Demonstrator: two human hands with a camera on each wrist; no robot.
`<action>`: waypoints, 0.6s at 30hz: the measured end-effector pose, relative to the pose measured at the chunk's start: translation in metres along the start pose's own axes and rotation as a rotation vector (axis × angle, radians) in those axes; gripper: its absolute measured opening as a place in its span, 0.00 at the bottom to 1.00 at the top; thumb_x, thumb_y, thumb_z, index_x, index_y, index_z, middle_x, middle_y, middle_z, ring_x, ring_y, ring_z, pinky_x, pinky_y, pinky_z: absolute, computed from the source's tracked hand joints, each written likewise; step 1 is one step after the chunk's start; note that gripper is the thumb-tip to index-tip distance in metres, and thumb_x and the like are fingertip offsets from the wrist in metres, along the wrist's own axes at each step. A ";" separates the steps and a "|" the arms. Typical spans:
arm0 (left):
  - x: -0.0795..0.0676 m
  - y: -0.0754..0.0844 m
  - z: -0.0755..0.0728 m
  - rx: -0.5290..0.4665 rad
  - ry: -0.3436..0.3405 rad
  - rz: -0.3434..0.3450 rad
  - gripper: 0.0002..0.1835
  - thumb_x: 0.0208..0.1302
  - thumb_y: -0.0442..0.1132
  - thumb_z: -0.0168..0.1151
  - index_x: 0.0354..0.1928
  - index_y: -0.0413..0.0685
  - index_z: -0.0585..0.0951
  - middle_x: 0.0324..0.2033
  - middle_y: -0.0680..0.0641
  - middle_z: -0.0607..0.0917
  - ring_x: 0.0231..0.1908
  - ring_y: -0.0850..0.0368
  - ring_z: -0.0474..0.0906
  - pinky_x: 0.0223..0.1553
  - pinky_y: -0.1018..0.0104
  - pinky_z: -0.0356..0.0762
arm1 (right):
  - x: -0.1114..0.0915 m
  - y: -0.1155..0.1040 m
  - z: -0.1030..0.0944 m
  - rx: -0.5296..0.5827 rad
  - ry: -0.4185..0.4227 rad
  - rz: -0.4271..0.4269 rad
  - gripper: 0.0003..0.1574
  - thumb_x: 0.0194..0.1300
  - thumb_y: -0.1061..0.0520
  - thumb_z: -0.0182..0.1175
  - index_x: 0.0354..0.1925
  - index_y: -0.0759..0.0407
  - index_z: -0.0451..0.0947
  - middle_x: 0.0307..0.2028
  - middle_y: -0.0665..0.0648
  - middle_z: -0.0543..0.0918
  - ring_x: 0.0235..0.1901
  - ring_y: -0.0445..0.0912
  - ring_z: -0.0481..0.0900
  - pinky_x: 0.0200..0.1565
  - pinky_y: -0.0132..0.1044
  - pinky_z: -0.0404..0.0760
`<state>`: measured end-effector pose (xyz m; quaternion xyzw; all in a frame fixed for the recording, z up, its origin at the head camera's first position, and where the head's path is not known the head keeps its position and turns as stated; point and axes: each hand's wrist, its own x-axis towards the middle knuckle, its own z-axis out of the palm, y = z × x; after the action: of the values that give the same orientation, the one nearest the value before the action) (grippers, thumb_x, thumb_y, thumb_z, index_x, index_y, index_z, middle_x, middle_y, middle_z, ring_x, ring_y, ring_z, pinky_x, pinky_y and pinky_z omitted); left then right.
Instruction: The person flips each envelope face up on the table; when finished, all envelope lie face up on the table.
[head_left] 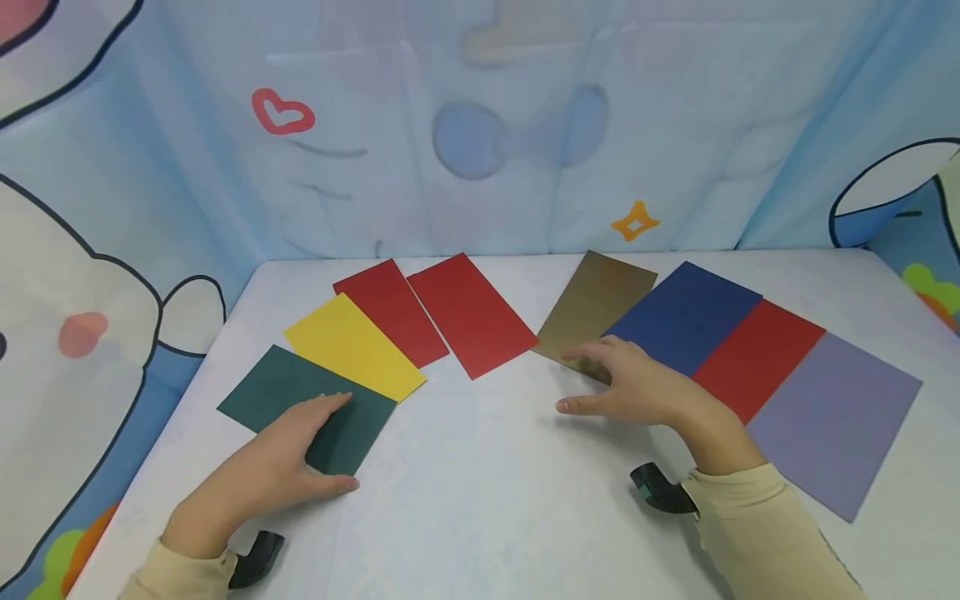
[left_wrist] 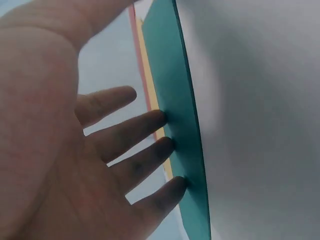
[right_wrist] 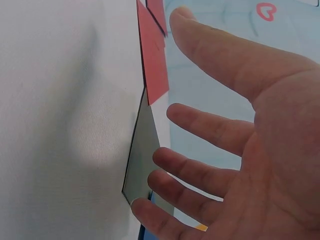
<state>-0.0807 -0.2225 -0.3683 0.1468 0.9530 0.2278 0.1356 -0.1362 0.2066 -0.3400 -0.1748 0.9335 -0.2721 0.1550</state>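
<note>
My left hand [head_left: 277, 467] is over the dark green card [head_left: 262, 387], thumb spread away from the fingers. In the left wrist view its fingertips [left_wrist: 175, 185] reach right to the green card's face. The yellow card [head_left: 352, 342] lies partly under the green one. On the other side my right hand [head_left: 645, 387] hovers with spread fingers near the lower edges of the gold card [head_left: 600, 292] and the blue card [head_left: 686, 312]. Its palm holds nothing in the right wrist view. Beyond the blue card lie a narrow red strip [head_left: 761, 358] and a light purple card [head_left: 840, 417].
Two red cards, a left one [head_left: 390, 308] and a right one [head_left: 472, 317], lie at the back middle of the white table [head_left: 480, 517]. A blue cartoon-printed curtain [head_left: 360, 125] hangs behind the table. Black wrist mounts [head_left: 663, 490] stick out from both sleeves.
</note>
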 end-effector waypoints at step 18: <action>-0.008 0.088 0.036 0.223 -0.122 0.216 0.51 0.57 0.66 0.70 0.77 0.51 0.63 0.71 0.50 0.69 0.68 0.46 0.65 0.64 0.42 0.67 | 0.000 0.003 -0.002 0.024 -0.019 -0.025 0.48 0.58 0.35 0.71 0.68 0.58 0.73 0.61 0.65 0.71 0.63 0.63 0.64 0.56 0.62 0.73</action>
<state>-0.0428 -0.1363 -0.3559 0.2761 0.9410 0.1247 0.1507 -0.1373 0.2097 -0.3398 -0.1870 0.9264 -0.2837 0.1625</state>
